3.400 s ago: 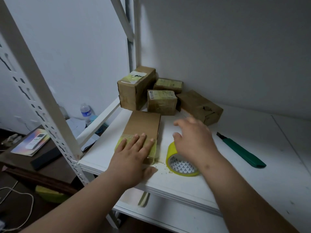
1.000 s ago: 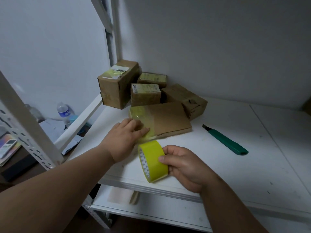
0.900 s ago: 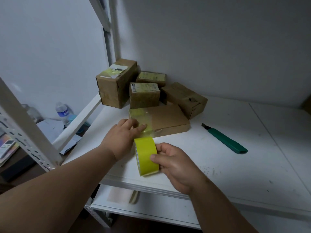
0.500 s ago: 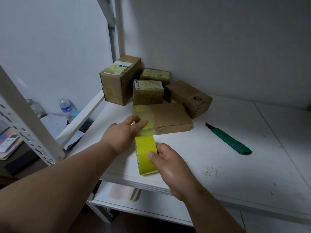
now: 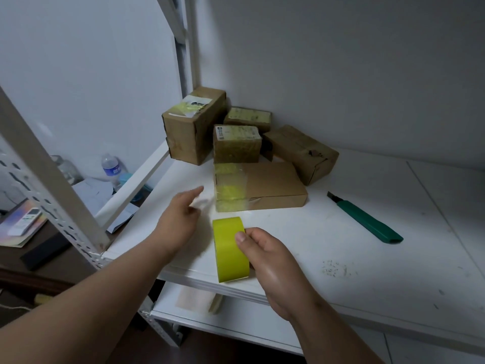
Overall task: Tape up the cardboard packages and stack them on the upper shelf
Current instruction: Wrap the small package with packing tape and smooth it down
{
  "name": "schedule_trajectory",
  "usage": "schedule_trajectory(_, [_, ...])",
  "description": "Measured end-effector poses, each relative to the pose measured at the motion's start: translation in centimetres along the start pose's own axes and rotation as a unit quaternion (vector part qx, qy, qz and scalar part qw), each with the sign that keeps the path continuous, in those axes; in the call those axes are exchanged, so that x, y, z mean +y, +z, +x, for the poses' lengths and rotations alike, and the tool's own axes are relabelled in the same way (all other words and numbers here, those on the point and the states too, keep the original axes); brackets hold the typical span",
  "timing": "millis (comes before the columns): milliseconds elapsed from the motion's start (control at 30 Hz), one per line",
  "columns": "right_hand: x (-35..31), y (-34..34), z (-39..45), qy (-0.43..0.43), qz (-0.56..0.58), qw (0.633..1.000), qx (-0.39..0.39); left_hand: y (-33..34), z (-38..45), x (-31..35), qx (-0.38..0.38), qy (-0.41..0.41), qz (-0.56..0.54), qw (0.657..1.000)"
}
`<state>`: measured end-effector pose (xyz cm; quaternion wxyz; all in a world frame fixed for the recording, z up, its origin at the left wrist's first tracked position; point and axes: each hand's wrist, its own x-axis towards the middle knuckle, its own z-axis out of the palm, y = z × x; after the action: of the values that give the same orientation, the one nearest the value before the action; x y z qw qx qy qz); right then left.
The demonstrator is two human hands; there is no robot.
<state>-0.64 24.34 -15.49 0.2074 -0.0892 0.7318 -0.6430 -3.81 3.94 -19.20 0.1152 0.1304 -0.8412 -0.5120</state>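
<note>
A flat cardboard package [image 5: 273, 183] lies on the white shelf [image 5: 341, 232], its left end wrapped in clear yellowish tape. My right hand [image 5: 265, 256] grips a yellow tape roll [image 5: 229, 248] standing on edge near the shelf's front edge, thumb on its outer face. My left hand [image 5: 181, 219] hovers just left of the package, fingers blurred and loosely extended, holding nothing that I can make out. Several taped cardboard boxes [image 5: 236, 135] are clustered in the back corner behind the package.
A green utility knife [image 5: 367, 223] lies on the shelf to the right. A white perforated upright [image 5: 49, 185] stands at the left front corner. Below left, a desk holds a water bottle [image 5: 110, 166], papers and a remote. A lower shelf shows under the front edge.
My left hand has lifted off the package's taped end and moved left. The tape roll stays in my right hand, now a little apart from the package.
</note>
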Motion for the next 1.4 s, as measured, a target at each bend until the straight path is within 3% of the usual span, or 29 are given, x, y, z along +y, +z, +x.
schedule_trajectory(200, [-0.7,-1.8,0.7,0.003,-0.048,0.998,0.027,-0.3,-3.1,2.3,-0.049,-0.180,-0.144,0.972])
schedule_trajectory(367, [-1.2,-4.6,1.7,-0.008,-0.167,0.982,0.092,0.2,-3.6,3.5,-0.077,-0.220,-0.157,0.960])
schedule_trajectory(500, [-0.6,-8.3,2.8,-0.028,-0.391,0.905,0.165,0.6,-3.8,4.6,-0.077,-0.249,-0.176,0.949])
schedule_trajectory(633, [0.6,-12.2,3.7,0.041,-0.548,0.816,0.180,1.5,-4.1,5.6,-0.061,-0.270,-0.202,0.939])
schedule_trajectory(833, [2.3,-16.8,3.6,0.188,-0.585,0.765,0.192,2.5,-4.5,6.2,-0.013,-0.289,-0.243,0.926])
schedule_trajectory(900, [2.3,-17.6,3.5,0.208,-0.578,0.765,0.194,2.6,-4.6,6.0,-0.003,-0.294,-0.248,0.923])
schedule_trajectory(1000, [1.8,-17.5,3.1,0.170,-0.598,0.756,0.205,2.7,-4.6,5.9,0.001,-0.299,-0.254,0.920])
schedule_trajectory(1133, [2.0,-16.3,2.8,0.118,-0.581,0.778,0.207,2.6,-4.8,5.6,0.001,-0.305,-0.264,0.915])
schedule_trajectory(1300, [0.8,-15.3,2.6,0.065,-0.432,0.861,0.260,2.7,-5.0,5.6,-0.002,-0.307,-0.274,0.911])
schedule_trajectory(1400, [-1.7,-13.9,2.5,0.003,-0.326,0.918,0.225,2.7,-5.0,5.6,-0.001,-0.304,-0.283,0.909])
